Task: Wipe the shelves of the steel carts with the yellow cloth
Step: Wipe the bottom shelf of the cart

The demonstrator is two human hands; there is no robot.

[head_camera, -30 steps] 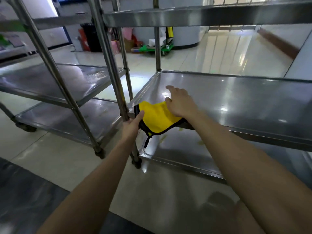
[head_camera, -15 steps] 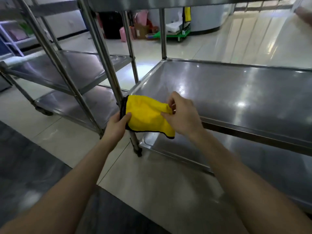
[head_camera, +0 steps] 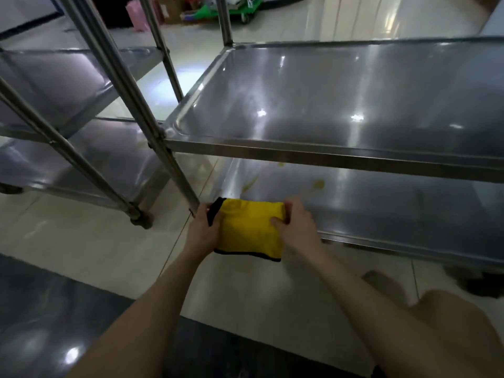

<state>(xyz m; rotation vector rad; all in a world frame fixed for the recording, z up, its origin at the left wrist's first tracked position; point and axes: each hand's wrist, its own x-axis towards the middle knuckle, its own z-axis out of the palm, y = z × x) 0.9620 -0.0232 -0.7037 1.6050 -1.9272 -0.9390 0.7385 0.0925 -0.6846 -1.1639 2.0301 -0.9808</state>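
Head view | you grip the folded yellow cloth at both ends, left hand and right hand clenched on it, at the near edge of the bottom shelf | soft, light, limp: keep it bunched, press flat-palmed | yellowish stains just beyond.

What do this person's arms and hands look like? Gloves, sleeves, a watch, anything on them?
Nothing is worn on them. The left hand and right hand are bare, with no gloves, and no rings show. Both forearms are uncovered right to the bottom of the picture: no sleeves, watch or wristband in view.
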